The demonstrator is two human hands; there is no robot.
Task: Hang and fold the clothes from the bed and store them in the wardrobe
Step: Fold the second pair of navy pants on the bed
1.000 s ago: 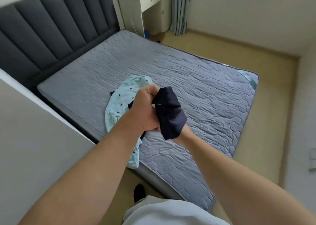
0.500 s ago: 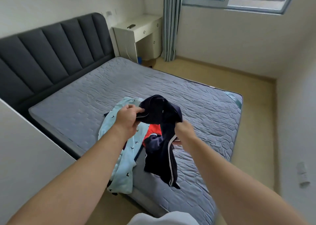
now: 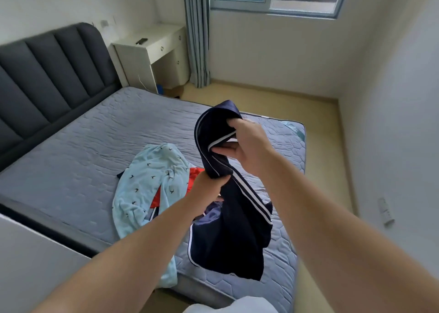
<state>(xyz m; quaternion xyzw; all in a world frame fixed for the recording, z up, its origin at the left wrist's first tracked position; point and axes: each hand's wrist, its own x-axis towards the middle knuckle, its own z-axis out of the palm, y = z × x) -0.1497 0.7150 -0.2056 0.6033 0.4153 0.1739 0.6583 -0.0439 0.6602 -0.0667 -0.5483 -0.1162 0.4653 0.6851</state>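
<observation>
— What is being gripped by the fingers (image 3: pixel 234 123)?

— A navy garment (image 3: pixel 232 229) with white side stripes is being held by both hands. Its upper fold is being clasped by the right hand (image 3: pixel 248 146), with the fingers curled over the edge. Just below, a bunched part is being squeezed by the left hand (image 3: pixel 207 190).

— Why is it being raised like that?

— Probably it is being lifted clear of the pile so that its shape can be found before hanging or folding. The rest is being left to dangle beneath the fingers, and the hem appears to be resting on the bed (image 3: pixel 83 146).

— What is being left underneath?

— Below and left of the left hand, a light blue bird-print garment (image 3: pixel 147 184) is lying crumpled. A red piece (image 3: pixel 196 176) is being partly covered by it.

— Is any writing being shown?

— None that can be read. A teal label (image 3: pixel 293 128) at the mattress corner, beyond the right hand, is too small. No wardrobe is being recognised.
</observation>
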